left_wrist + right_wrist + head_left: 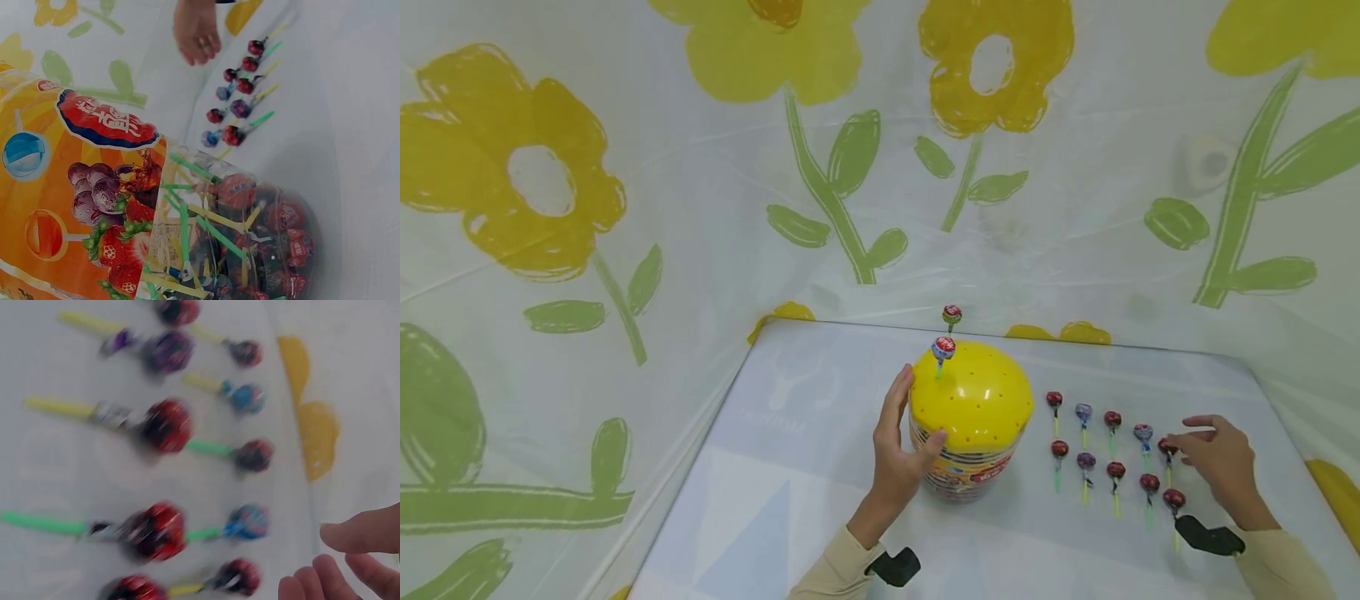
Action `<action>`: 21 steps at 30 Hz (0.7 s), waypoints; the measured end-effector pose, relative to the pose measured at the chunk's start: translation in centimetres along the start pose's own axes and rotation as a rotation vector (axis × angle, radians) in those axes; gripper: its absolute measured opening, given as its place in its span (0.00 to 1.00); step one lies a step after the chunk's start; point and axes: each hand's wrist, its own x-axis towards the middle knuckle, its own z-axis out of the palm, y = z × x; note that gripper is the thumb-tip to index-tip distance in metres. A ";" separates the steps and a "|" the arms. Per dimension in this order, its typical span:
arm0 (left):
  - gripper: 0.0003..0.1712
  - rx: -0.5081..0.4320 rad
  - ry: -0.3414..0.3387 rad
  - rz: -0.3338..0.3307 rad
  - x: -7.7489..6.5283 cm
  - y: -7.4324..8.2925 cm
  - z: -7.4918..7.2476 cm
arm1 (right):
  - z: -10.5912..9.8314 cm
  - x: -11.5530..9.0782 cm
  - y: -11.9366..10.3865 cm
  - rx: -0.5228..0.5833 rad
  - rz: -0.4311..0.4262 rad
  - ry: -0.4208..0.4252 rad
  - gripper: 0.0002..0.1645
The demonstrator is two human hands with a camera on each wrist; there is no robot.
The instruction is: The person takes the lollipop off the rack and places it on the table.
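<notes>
A clear plastic jar (pixel 967 472) with a yellow domed lid (pixel 988 396) stands near the middle of the table. Small holes dot the lid. My left hand (pixel 898 462) grips the jar at its left side, thumb in front near the lid's rim. Two lollipops stick up at the lid's back left, a blue-wrapped lollipop (pixel 943 347) and a green-and-red lollipop (pixel 952 314). Behind the fruit label (pixel 94 187), more lollipops show through the jar wall. My right hand (pixel 1221 462) hovers by the far-right lollipop (pixel 240 577) of the back row, fingers apart from it.
Two rows of wrapped lollipops (pixel 1116 471) lie on the white table (pixel 760 500) right of the jar, sticks toward me. A white curtain (pixel 700 208) with printed flowers hangs behind the table and at its sides.
</notes>
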 end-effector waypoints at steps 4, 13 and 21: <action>0.38 0.000 0.001 -0.001 0.0 0.1 0.0 | -0.3 -0.8 -2.6 0.010 -0.092 -0.033 0.31; 0.37 0.004 -0.007 -0.010 0.0 0.3 0.0 | -0.4 -3.6 -9.1 0.082 -0.350 -0.050 0.25; 0.37 0.005 -0.007 -0.008 0.0 0.2 0.0 | 0.0 -6.5 -14.1 0.190 -0.555 -0.077 0.16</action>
